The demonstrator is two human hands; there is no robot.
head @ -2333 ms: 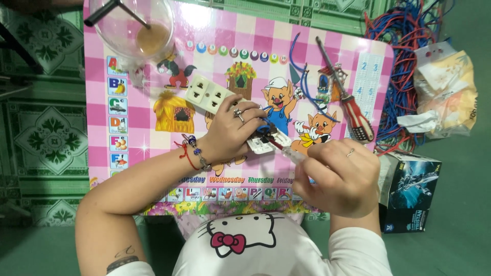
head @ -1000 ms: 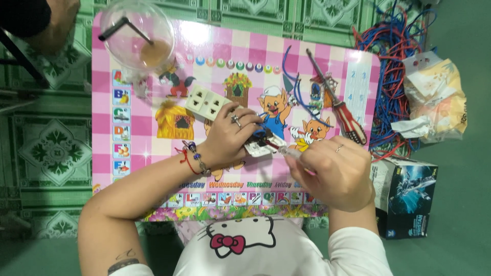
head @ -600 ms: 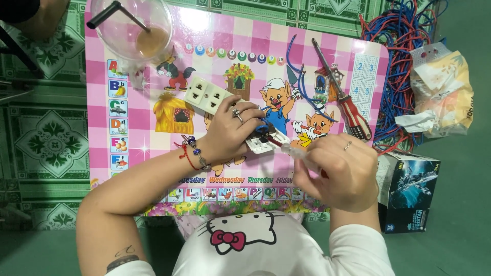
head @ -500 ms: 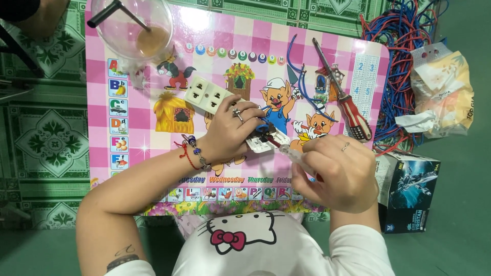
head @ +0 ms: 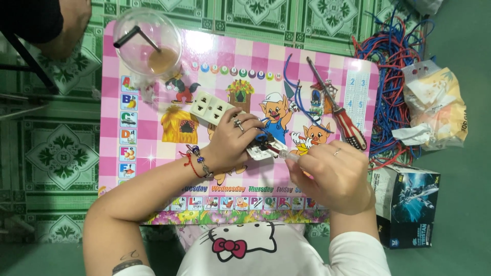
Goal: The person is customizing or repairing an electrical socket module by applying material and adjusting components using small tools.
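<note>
Centre of the little pink cartoon table [head: 153, 168], a small white electrical part [head: 262, 151] with blue and red leads running into it sits pinned under the left hand [head: 232, 140], fingers clamped over it. The right hand [head: 332, 176] is closed around a clear-handled tool [head: 290, 156] whose tip points into that part. The part looks to be mid-wiring: the leads are at it, but it is not closed up, and the white multi-socket faceplate [head: 211, 108] lies apart just beyond the left hand. A loose blue wire [head: 292, 97] curls beside a red-handled screwdriver [head: 337, 110] that lies unused. Top left stands a plastic cup [head: 147, 43] with a straw. Off the table's right edge lie a tangle of red and blue wire [head: 391, 87], a crumpled plastic bag [head: 434, 110] and a dark carton [head: 406, 207], all on green patterned floor tiles [head: 51, 153].
</note>
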